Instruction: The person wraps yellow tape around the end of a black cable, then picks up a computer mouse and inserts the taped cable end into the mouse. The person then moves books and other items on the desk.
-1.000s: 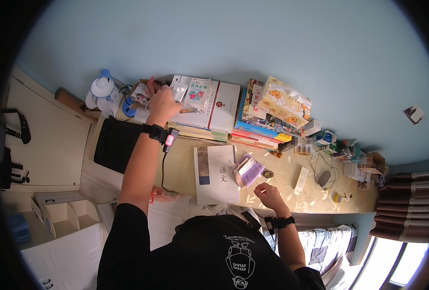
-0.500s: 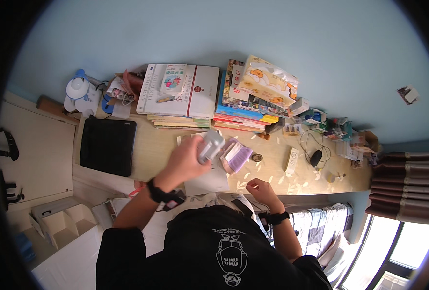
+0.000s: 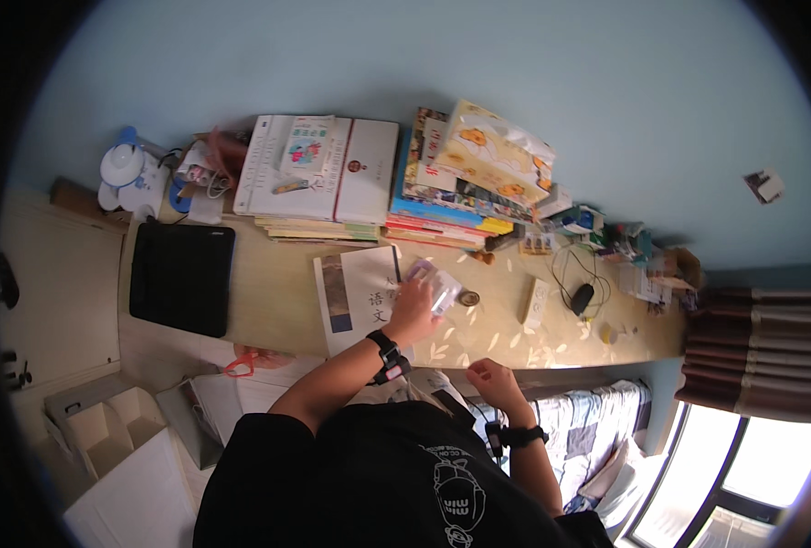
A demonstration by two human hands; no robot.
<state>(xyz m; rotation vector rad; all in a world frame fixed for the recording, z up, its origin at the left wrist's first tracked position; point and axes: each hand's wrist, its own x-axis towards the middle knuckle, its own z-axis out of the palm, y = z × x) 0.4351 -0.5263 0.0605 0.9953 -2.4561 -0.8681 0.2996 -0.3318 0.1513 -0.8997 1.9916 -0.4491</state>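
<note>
My left hand point(image 3: 413, 312) reaches over the desk, its fingers closed around a small silver-grey case point(image 3: 445, 292), blurred at its edges. The case is over a purple and white soft packet point(image 3: 418, 268), mostly hidden by hand and case; whether they touch I cannot tell. Under my left wrist lies a white paperback book point(image 3: 358, 290) with a dark picture strip down its left side. Just right of the case stands a small round brown object point(image 3: 468, 299). My right hand point(image 3: 494, 380) hovers at the desk's front edge, fingers curled in, with nothing visible in them.
A black tablet point(image 3: 182, 279) lies at the left. Book stacks point(image 3: 369, 173) line the wall, with a tissue pack point(image 3: 497, 151) on the right one. A white power strip point(image 3: 535, 303) and a black adapter with cable point(image 3: 582, 297) lie to the right.
My left hand has carried the silver-grey case right and down, from over the book to the purple packet, uncovering more of the book. My right hand stays near the desk edge. The view has shifted slightly.
</note>
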